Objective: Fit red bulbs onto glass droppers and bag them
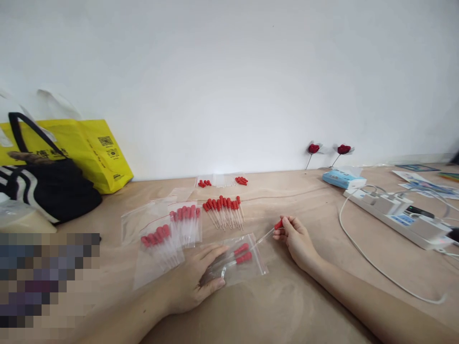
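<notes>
My right hand (296, 239) pinches the red bulb of a glass dropper (266, 236), whose tip is at the mouth of a clear zip bag (256, 265). Two red-bulbed droppers (244, 258) lie inside that bag. My left hand (199, 274) rests on the bag's left part, thumb and fingers apart. Behind it is a row of loose red-bulbed droppers (224, 210). To the left are bags of several droppers each, one (158, 236) in front of another (185, 215).
Small red bulbs (242, 180) lie by the wall. Yellow bag (103, 153) and black bag (71, 191) stand at left. At right are a tissue pack (343, 178), a power strip (398, 220) with a looping white cable (373, 270), and two red flowers (313, 148).
</notes>
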A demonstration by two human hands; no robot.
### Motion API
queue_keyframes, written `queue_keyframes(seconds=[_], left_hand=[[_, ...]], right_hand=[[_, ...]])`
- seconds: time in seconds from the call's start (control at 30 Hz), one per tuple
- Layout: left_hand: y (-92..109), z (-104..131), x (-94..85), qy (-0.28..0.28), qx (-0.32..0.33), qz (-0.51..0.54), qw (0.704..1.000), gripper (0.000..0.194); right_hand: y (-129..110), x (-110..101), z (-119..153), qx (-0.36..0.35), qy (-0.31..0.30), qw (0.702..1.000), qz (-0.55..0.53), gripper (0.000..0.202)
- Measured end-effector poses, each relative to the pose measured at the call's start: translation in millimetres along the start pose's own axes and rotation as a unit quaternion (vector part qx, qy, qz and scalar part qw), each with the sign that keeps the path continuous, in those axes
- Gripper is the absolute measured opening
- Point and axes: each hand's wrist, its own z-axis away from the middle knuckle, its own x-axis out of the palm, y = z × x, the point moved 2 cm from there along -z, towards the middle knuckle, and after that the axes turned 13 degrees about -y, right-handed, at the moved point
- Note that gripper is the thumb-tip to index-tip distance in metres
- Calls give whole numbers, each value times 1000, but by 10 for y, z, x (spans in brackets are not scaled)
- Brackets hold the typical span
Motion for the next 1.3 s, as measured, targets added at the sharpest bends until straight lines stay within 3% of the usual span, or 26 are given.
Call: queue_keyframes(seconds=[0.2,0.33,0.5,0.7,0.9,1.1,1.3], left_hand=[[-11,-7,1,-18,5,-8,1000,51],[-10,-11,-2,-10,13,-11,1000,52],[-26,-14,21,-6,11,-16,1000,51],[-28,-18,8,-26,8,-23,999,51],[-48,-20,3,-24,2,-26,999,52],[-62,-27,13,-25,-1,-22,999,53],[-67,-19,19,-30,0,-28,999,52]], right_hand=[[27,76,94,38,-40,998,-14,41],[12,141,156,70,-103,992,10,41],[20,221,211,100,-235,955,148,37],[50,286,226,97,-328,916,209,39],[74,313,153,121,-308,919,212,40],[57,340,160,142,-339,906,209,39],[40,314,166,67,-370,903,209,35]])
